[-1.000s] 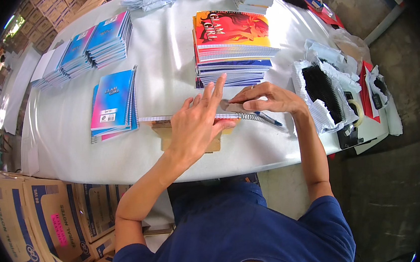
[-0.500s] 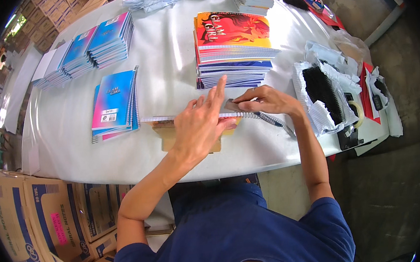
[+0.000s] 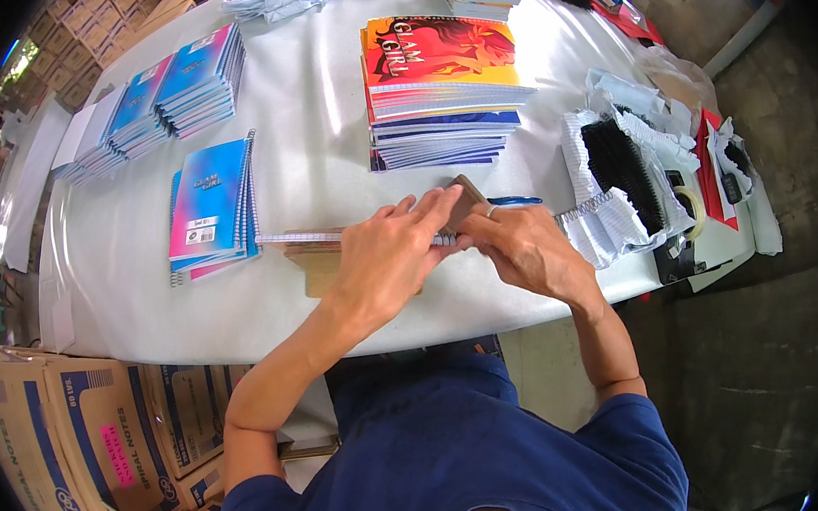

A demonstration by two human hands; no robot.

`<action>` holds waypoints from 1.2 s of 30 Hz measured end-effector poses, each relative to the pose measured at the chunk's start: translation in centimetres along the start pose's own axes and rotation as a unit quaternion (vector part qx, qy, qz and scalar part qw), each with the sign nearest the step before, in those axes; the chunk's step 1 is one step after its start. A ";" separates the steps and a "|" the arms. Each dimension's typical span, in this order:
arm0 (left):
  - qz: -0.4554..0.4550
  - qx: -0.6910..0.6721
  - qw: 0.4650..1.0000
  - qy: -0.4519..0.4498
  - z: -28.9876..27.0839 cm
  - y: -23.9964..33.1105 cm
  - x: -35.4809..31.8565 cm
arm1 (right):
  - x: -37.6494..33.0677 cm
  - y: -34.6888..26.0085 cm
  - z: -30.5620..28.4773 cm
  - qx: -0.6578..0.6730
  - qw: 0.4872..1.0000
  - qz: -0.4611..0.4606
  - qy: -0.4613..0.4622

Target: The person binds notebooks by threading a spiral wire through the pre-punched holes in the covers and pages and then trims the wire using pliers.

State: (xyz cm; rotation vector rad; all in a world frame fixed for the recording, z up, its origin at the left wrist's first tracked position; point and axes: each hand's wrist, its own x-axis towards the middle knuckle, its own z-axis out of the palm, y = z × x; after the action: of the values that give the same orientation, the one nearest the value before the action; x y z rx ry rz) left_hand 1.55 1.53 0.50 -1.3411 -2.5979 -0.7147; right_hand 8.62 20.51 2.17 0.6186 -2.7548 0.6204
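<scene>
Two bare hands work at a white counter point(image 3: 312, 317) over one notebook point(image 3: 302, 237), seen edge-on. The left grip point(image 3: 384, 253) grasps it, fingers along the far side and thumb on the near one; the notebook's free end sticks out to the left of that grip, above one brown board point(image 3: 318, 273). Close by on the right, the right grip point(image 3: 530, 245) (one ring on a finger) is curled inward, its fingertips near the left thumb; what exactly it clasps cannot be told. One flat brown piece point(image 3: 465, 200) stands tilted between the two grips, and one wire spiral point(image 3: 588, 207) reaches out to the right of the right grip. One dark blue tool point(image 3: 516, 201) lies just beyond the right knuckles.

Straight beyond the grips rises one stack of red-and-yellow notebooks point(image 3: 440, 53), blue-edged ones beneath. Left of the left grip sits one small pile of blue-and-pink notebooks point(image 3: 214, 195), at least three deep; farther out that way stand two taller blue-topped stacks point(image 3: 198, 65) and, beside them, one with a pale top point(image 3: 91, 126). To the right of the right grip lie one torn white wrapper point(image 3: 580, 158) holding black coils point(image 3: 621, 178) and one roll of tape point(image 3: 692, 211).
</scene>
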 end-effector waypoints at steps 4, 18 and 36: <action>0.063 0.075 0.994 -0.039 -0.1 -0.2 -0.7 | 1.6 2.3 -1.8 0.316 0.918 0.122 -0.204; 0.038 0.109 0.989 0.088 -0.4 -2.5 -0.7 | 3.2 9.7 -2.6 0.514 0.840 -0.037 -0.167; -0.013 0.084 0.991 0.104 -0.9 -3.3 -1.6 | 6.8 5.3 -0.3 0.266 0.926 0.100 -0.248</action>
State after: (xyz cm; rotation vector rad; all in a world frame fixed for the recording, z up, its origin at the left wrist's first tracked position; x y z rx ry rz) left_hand -0.22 -1.72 -0.39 -1.1219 -2.4527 -0.5890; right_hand 0.30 22.65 2.80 0.6793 -3.1438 1.4735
